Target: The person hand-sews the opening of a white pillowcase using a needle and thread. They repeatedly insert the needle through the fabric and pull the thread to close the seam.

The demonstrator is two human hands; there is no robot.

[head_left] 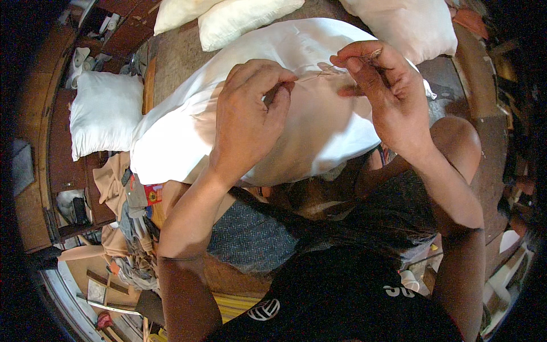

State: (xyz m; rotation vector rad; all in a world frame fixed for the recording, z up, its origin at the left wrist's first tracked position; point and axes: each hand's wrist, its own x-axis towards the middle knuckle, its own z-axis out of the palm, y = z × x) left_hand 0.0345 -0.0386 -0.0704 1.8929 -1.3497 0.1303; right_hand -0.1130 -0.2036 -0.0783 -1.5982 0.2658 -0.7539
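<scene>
A large white pillow (188, 137) lies across my lap, under both hands. My left hand (248, 114) is closed in a pinch above its middle, thumb against forefinger; what the fingertips hold, if anything, is too small to make out. My right hand (396, 94) is raised over the pillow's right side, fingers curled and pinched. A thin pale thread (373, 55) shows at its fingers. Between the two hands a fine strand seems to run just over the cloth, too faint to follow. Shadows of the hands fall on the white fabric.
More white pillows lie near: one on the left (107, 114), one at the back (248, 20) and one at the back right (404, 25). Crumpled cloths (134, 256) are heaped at the lower left. Wooden shelving (62, 131) lines the left side. My bent knee (456, 142) rises at the right.
</scene>
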